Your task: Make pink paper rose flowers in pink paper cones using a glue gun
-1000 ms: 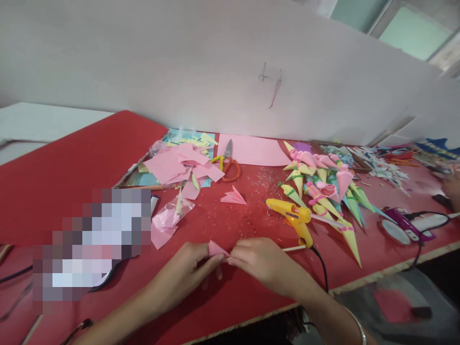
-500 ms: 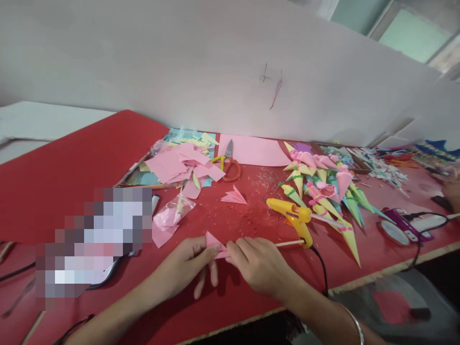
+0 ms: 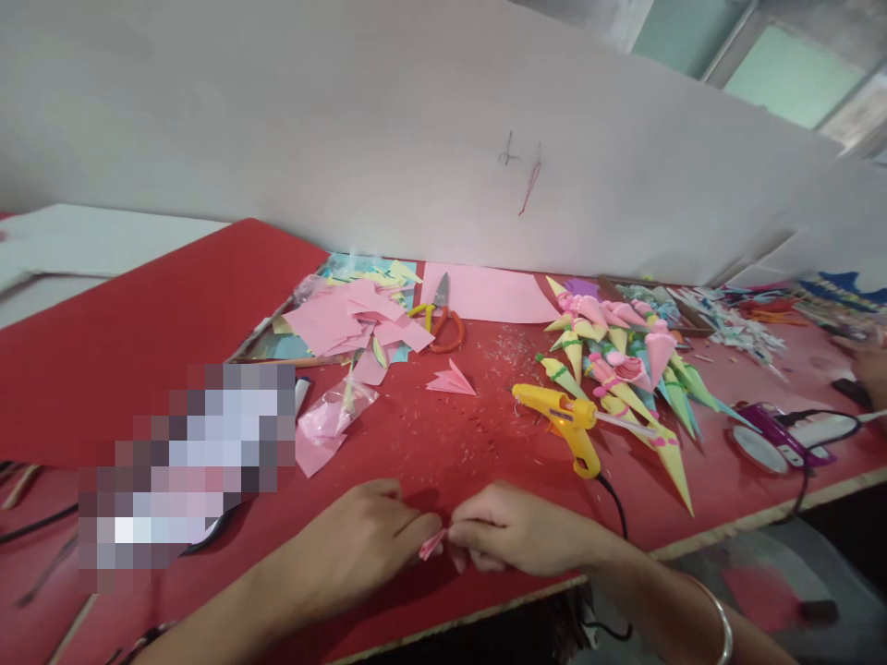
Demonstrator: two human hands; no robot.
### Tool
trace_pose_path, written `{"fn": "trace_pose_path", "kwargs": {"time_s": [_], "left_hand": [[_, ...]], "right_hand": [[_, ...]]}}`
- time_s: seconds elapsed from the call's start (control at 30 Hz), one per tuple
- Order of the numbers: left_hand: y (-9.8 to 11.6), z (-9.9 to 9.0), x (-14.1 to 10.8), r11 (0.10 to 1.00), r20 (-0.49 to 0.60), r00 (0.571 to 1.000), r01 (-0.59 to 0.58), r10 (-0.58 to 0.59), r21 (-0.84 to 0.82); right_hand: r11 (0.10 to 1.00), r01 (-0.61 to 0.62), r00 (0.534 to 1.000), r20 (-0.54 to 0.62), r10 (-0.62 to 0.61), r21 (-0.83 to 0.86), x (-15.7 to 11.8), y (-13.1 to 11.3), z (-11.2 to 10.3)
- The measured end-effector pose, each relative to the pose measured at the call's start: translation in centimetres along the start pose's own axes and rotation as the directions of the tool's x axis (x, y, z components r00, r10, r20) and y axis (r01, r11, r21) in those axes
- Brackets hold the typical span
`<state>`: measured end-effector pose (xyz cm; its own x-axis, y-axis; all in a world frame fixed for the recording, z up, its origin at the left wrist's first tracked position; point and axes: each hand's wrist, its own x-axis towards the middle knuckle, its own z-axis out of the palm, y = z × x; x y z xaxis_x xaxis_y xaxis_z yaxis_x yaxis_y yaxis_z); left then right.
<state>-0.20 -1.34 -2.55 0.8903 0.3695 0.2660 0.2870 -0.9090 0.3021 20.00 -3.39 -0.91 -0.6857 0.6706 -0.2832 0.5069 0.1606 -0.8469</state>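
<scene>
A small piece of folded pink paper [image 3: 433, 543] is pinched between my two hands near the table's front edge. My left hand [image 3: 364, 536] grips it between thumb and fingers, with most of it hidden. At its other end, the closed fingertips of my right hand [image 3: 513, 528] press on the paper. Beyond them lies a folded pink paper piece [image 3: 452, 379] with pointed tips. A yellow glue gun [image 3: 565, 420] rests on its side to the right, its nozzle pointing left.
Pink paper squares [image 3: 346, 319], scissors [image 3: 443, 323] and a clear plastic bag [image 3: 339, 406] lie farther back. Many yellow, green and pink paper cones [image 3: 624, 351] are heaped right. A blurred phone-like object [image 3: 200, 462] is at left. Another person's hand [image 3: 869, 356] shows at far right.
Both hands have drawn nearer the front edge, and the paper has been turned, showing less. The pale stick that stuck out beyond my right hand is out of sight now.
</scene>
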Motion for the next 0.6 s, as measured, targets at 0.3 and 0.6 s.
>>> {"fn": "trace_pose_path", "kwargs": {"time_s": [0.3, 0.6], "left_hand": [[0.6, -0.7, 0.0, 0.503, 0.344, 0.768, 0.623, -0.541, -0.599], [0.1, -2.0, -0.4, 0.989, 0.015, 1.000, 0.024, -0.027, 0.149]], "right_hand": [[0.445, -0.015, 0.769, -0.295, -0.568, -0.895, 0.8, 0.2, 2.0], [1.000, 0.006, 0.998, -0.069, -0.006, 0.001, 0.7, -0.9, 0.8]]}}
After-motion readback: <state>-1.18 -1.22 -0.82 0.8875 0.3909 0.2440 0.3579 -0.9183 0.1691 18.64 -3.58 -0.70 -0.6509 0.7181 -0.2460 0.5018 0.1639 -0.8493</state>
